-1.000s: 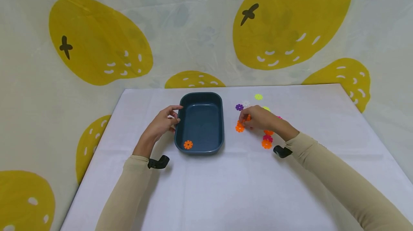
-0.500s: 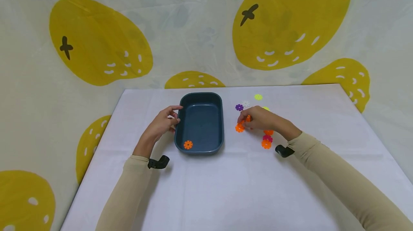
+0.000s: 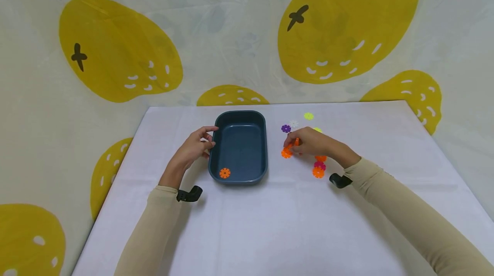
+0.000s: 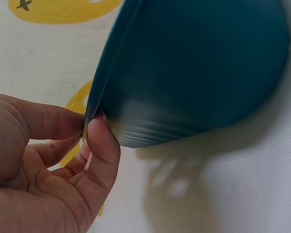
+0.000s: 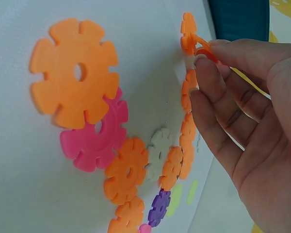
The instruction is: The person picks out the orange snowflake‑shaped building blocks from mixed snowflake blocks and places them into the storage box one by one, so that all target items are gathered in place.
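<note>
My left hand (image 3: 194,146) pinches the left rim of a dark blue plastic tub (image 3: 266,151); in the left wrist view, thumb and finger close on the edge of the tub (image 4: 194,68). One orange notched disc (image 3: 225,173) lies flat in the tub's near left corner. Right of the tub, my right hand (image 3: 311,141) is low over a scatter of such flower-shaped plastic discs. In the right wrist view, thumb and forefinger of that hand (image 5: 247,102) pinch an orange disc (image 5: 202,41), seen nearly edge-on and partly hidden. Another orange disc (image 5: 187,34) lies right at the fingertips.
Around my right hand lie more discs, including a pink one (image 5: 94,145), a purple one (image 3: 286,128), a white one (image 3: 294,124) and a yellow one (image 3: 308,116). A white cloth (image 3: 247,233) covers the table. Behind it hangs a fruit-printed sheet (image 3: 239,44).
My right hand and wrist have shifted very slightly over the discs, mostly in the earlier half second. The left hand and the tub stay where they were.
</note>
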A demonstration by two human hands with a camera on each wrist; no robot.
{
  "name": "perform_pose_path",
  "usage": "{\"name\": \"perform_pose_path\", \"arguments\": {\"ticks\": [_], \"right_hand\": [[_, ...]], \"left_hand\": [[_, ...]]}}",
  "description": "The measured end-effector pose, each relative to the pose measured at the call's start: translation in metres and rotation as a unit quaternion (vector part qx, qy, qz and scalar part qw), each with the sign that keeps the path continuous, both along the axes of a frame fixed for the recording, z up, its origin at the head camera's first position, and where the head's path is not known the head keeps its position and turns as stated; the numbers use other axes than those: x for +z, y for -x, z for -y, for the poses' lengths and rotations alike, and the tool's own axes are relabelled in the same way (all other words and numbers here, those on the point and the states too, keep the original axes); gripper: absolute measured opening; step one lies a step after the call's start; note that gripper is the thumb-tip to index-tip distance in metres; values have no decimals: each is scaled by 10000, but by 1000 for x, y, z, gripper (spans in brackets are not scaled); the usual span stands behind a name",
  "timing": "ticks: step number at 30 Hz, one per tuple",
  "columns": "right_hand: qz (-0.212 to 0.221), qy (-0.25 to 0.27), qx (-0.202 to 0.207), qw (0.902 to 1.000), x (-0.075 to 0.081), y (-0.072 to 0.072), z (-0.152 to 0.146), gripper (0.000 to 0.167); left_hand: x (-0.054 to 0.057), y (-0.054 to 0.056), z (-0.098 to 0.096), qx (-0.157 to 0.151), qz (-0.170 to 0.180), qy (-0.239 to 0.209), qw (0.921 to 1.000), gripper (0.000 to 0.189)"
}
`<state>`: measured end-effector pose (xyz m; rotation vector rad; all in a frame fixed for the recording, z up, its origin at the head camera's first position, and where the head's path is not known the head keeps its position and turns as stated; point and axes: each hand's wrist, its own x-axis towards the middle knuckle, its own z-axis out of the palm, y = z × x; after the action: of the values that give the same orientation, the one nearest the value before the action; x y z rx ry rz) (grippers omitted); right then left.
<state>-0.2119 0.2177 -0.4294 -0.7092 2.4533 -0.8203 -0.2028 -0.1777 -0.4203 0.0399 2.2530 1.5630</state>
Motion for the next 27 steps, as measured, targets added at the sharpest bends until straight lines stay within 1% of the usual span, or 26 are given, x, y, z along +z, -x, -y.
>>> {"name": "perform_pose_path", "arguments": {"ticks": [7,14,20,27], "right_hand": [[7,44,-3,10000,-2,0,-2,21],[136,124,19,9998,1,-1,-2,20],[116,117,63,9998,3,0,-2,19],[217,323,30,9992,6,-1,-1,20]], "left_hand": [[0,0,0,-17,-30,12,10000,52],[-1,0,0,-27,-40,11,10000,53],[0,-1,0,-33,-36,14,10000,53],[-1,-1,0,-25,-26,40,10000,53]]}}
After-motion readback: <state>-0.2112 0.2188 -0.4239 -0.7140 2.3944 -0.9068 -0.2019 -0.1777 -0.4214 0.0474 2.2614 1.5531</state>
